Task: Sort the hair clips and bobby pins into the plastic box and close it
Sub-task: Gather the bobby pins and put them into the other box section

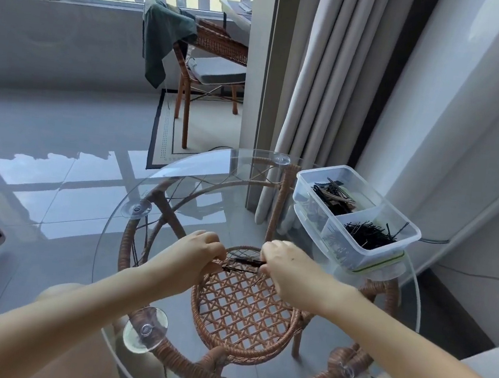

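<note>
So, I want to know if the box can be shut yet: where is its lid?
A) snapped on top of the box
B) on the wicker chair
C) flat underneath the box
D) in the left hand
C: the plastic box stands open on the glass table, and its green-edged lid lies flat beneath it.

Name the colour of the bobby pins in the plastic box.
Black; the head view shows the bobby pins best.

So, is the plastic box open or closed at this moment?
Open: the plastic box has no lid on top, and the bobby pins inside lie uncovered.
</note>
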The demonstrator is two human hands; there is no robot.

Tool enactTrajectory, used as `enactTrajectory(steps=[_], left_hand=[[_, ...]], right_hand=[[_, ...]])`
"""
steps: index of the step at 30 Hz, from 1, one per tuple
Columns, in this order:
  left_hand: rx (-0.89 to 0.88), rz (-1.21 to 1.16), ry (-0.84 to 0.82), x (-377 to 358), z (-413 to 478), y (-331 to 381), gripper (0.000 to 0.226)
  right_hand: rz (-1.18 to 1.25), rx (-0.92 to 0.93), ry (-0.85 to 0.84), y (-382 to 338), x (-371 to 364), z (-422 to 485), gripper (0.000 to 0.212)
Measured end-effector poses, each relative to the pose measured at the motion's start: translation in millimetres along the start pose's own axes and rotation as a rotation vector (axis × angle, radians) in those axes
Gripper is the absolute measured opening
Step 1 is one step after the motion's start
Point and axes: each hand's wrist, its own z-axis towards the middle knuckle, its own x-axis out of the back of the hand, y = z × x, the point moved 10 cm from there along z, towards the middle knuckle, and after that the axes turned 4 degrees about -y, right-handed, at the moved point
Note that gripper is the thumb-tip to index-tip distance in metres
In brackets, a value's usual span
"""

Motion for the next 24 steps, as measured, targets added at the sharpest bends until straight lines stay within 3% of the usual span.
enactTrajectory(steps=[5,9,13,16,20,24], left_hand=[[0.025,0.046,-0.003,3,9,-1,0.038],[-0.041,0.122,-0.105,-8,19,6,0.033],[-0.018,0.233,-0.155,-21,25,10,0.031],[0.056,0.295,-0.203,-29,27,11,0.034],[0.100,0.330,-0.290,-32,31,12,0.033],[0.132,0.303,-0.372,-29,34,10,0.030]], right_hand=[[0.095,-0.038,0.115,35,72,-37,0.016],[-0.045,-0.115,0.179,90,122,-66,0.015],[-0.425,-0.208,0.008,150,128,-78,0.011],[-0.636,-0.176,-0.165,168,111,-73,0.011],[-0.555,-0.077,-0.230,154,88,-48,0.009],[-0.481,-0.111,-0.207,139,96,-38,0.023]])
